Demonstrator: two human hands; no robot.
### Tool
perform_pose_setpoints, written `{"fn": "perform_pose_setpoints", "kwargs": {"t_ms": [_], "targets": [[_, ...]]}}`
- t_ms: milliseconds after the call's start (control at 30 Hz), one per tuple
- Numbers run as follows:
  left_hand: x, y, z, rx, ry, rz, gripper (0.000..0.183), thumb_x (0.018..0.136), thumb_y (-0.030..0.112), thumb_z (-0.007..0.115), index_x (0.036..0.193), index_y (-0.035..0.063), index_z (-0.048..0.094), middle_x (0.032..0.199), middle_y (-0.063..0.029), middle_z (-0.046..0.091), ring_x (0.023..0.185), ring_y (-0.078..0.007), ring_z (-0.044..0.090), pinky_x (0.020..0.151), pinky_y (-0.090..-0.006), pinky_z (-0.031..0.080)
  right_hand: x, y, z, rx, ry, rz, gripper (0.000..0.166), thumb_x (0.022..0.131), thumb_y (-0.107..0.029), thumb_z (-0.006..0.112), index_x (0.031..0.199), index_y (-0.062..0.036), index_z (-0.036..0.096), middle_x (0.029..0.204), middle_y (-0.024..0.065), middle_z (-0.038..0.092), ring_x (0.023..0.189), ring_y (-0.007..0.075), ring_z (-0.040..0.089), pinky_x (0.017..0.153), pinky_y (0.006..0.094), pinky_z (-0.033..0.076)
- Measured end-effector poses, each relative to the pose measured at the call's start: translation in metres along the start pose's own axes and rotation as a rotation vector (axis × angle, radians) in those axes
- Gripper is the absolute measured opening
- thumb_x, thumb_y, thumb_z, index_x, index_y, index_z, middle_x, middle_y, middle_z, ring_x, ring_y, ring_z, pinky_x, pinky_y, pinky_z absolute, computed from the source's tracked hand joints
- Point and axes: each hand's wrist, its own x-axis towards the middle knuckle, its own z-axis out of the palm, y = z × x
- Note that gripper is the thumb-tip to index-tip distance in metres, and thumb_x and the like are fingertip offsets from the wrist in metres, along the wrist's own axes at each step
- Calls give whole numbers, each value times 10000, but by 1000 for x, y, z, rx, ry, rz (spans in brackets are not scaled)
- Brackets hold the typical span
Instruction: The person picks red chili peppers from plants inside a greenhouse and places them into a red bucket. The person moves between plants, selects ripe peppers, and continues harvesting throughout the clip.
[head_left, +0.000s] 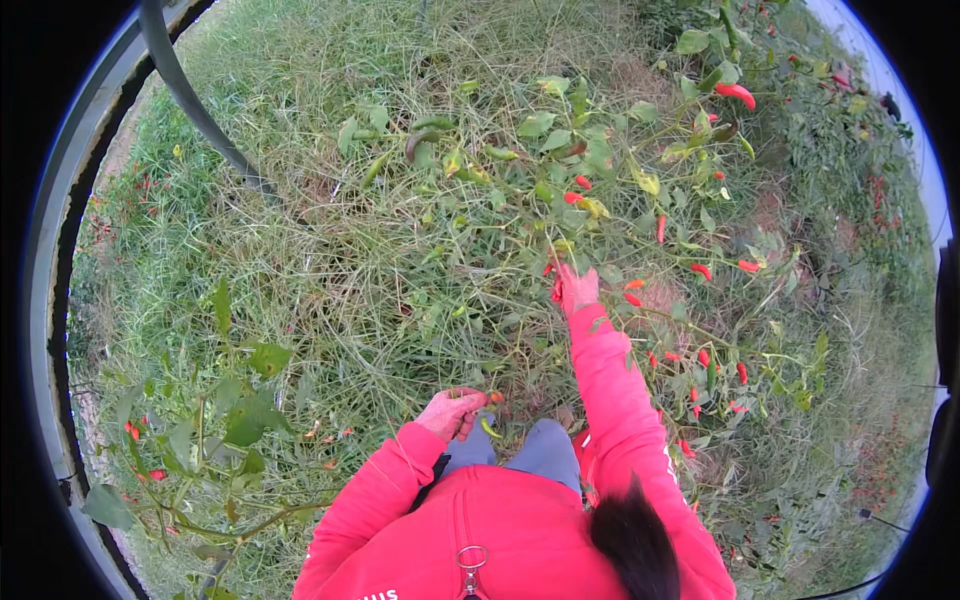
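Observation:
My right hand (579, 291) reaches forward into a chilli plant, its fingers closed around red chilli peppers (556, 289) beside the stems. The back of the hand hides part of the grip. Closer to my body, my left hand (454, 415) is curled in front of my knees, with an orange chilli pepper (496, 397) at its fingertips. Just below those fingers hangs a slender green chilli pepper (490, 428); whether the hand holds it too is unclear. More red chillies (701, 271) hang on branches to the right of my right hand.
Tall grass (322, 270) tangles with the plants ahead. Another chilli plant (251, 412) stands at my left, its branch (262, 523) reaching towards my left sleeve. A dark hose or pipe (199, 112) curves down at the upper left. A large red chilli (736, 95) hangs at the upper right.

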Motion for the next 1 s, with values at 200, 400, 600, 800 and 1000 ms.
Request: {"fn": "perform_pose_setpoints", "kwargs": {"t_ms": [200,400,600,800,1000], "targets": [[-2,-2,-2,22,30,2,311,818,291,575,992,38,626,483,15,425,374,-85,364,368,-231,281,6,-10,7,-410,-16,189,235,692,-145,732,836,-13,602,585,81,595,328,143,454,294,300,326],[-1,0,-2,16,39,4,314,820,304,565,984,44,633,465,9,441,355,-81,363,366,-224,264,15,-3,-15,-383,-134,120,249,724,-129,693,904,-12,568,606,66,605,369,138,490,334,288,379],[-5,4,-1,71,5,-30,260,818,255,588,908,11,593,508,-7,439,366,-96,372,344,-241,296,9,8,-23,-88,-223,121,219,770,-219,668,885,-58,572,606,49,553,426,132,493,370,255,383],[-2,-3,-7,83,13,-33,324,823,303,568,971,16,606,483,3,436,367,-92,372,368,-233,284,11,32,-25,499,-673,287,279,852,-307,560,962,-50,556,611,28,549,513,93,504,481,234,405],[-5,-1,-4,29,-11,10,298,823,299,565,962,38,601,520,19,421,396,-95,382,385,-237,292,-65,-12,-1,258,-547,323,328,859,-334,559,1028,-53,543,690,16,551,499,91,492,418,215,367]]}}
